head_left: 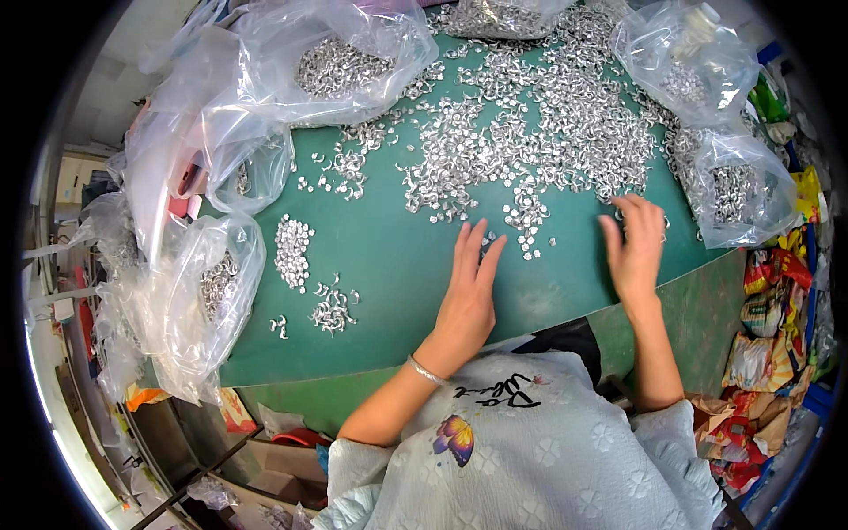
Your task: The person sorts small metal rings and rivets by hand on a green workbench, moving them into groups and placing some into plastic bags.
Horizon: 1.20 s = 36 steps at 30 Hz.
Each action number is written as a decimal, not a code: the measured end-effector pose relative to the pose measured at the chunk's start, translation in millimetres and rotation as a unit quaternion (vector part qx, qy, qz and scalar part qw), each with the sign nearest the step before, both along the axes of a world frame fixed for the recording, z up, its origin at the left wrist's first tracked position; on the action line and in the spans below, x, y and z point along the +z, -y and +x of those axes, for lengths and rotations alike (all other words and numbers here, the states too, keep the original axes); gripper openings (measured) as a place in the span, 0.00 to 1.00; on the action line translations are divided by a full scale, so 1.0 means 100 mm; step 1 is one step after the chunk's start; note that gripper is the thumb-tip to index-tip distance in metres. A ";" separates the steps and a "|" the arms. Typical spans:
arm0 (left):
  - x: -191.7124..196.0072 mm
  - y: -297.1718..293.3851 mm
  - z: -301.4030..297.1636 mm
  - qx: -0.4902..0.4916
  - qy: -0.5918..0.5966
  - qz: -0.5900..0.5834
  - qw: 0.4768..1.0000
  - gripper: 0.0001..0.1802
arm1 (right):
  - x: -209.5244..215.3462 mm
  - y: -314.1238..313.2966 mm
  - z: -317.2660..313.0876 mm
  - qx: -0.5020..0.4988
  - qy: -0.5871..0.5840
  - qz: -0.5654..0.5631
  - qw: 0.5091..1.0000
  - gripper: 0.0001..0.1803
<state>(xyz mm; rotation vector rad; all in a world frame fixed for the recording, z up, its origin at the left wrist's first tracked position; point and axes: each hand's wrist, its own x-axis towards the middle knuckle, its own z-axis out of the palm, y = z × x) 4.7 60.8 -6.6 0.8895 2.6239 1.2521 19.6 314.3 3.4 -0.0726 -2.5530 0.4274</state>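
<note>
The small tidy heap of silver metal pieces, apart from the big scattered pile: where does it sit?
In the head view the small heap lies on the green table, left of the left hand, beside the clear plastic bags.

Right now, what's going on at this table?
A person is working through small silvery metal parts spread over a green table. The left hand lies flat, fingers at a few loose parts on the pile's near edge. The right hand reaches into the pile's right side. Two small groups sit apart on the left. Clear plastic bags holding more parts ring the table.
</note>
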 end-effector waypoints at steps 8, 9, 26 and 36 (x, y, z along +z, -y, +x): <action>-0.05 0.02 -0.17 0.016 -0.061 -0.131 0.989 0.30 | -0.19 1.07 -0.10 0.219 0.149 -0.144 0.953 0.31; -0.06 0.07 -0.16 0.018 -0.057 -0.122 0.991 0.29 | -0.20 1.10 -0.11 0.254 0.137 -0.164 0.943 0.30; -0.07 0.34 -0.27 0.016 -0.139 -0.100 0.985 0.22 | -0.11 0.35 -0.35 0.198 0.097 -0.070 0.973 0.10; -0.02 0.01 -0.22 -0.092 -0.141 -0.096 0.981 0.25 | -0.13 0.36 -0.49 0.195 0.104 -0.068 0.973 0.12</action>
